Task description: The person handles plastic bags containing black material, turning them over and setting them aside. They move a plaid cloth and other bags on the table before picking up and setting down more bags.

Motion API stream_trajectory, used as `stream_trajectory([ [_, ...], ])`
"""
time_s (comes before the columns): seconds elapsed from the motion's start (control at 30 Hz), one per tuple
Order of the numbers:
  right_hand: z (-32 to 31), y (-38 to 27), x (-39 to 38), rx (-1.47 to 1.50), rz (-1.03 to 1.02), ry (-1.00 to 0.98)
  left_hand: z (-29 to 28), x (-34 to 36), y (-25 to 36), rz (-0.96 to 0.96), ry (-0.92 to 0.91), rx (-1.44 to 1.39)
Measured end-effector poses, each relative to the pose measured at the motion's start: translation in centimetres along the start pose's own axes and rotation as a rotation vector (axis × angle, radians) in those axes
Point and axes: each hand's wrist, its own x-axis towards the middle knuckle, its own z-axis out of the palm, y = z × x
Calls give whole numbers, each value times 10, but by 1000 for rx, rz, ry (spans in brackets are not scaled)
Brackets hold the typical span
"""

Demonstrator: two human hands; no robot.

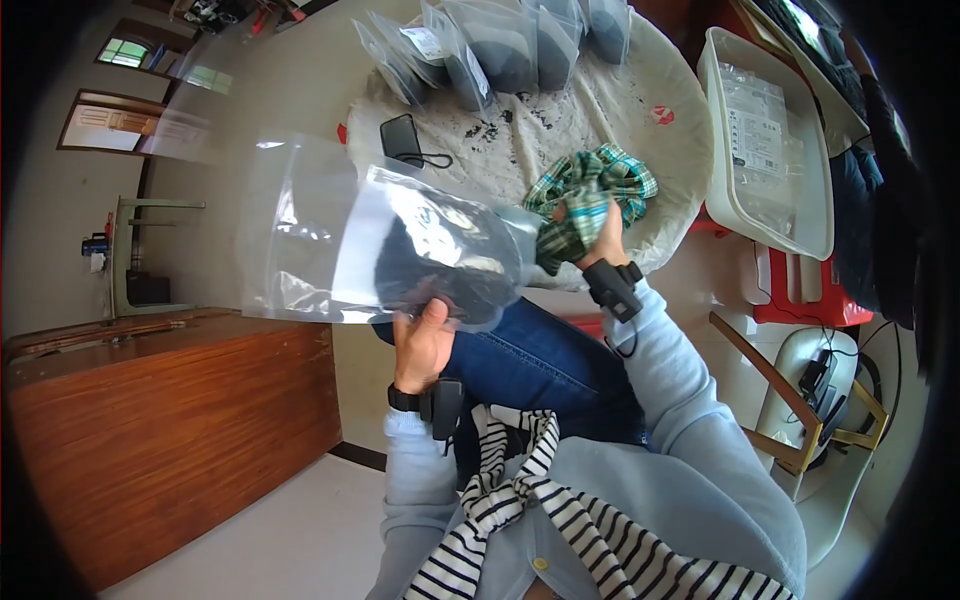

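Observation:
My left hand (425,345) grips the lower edge of a large clear plastic bag (405,255) with dark, rounded contents and a white insert; its flat, see-through end stretches out to the left. My right hand (600,240), wearing a strapped black device at the wrist, is closed on a green plaid cloth (630,185) beside the bag's right end, over the round, cloth-covered table (670,150). The fingertips of my right hand are mostly hidden by the cloth.
Several filled clear bags (490,45) stand at the table's back, near a black phone-like object (400,140). At right are a white bin (820,200) with clear packets, a red stool (810,305) and a chair (770,360). A wooden cabinet (170,430) is at left.

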Motion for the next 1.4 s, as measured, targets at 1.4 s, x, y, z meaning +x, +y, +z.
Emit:
stream_trajectory([
  [1.4,57,36,-47,-409,234,-78,49,36,-6,247,408,-145],
])
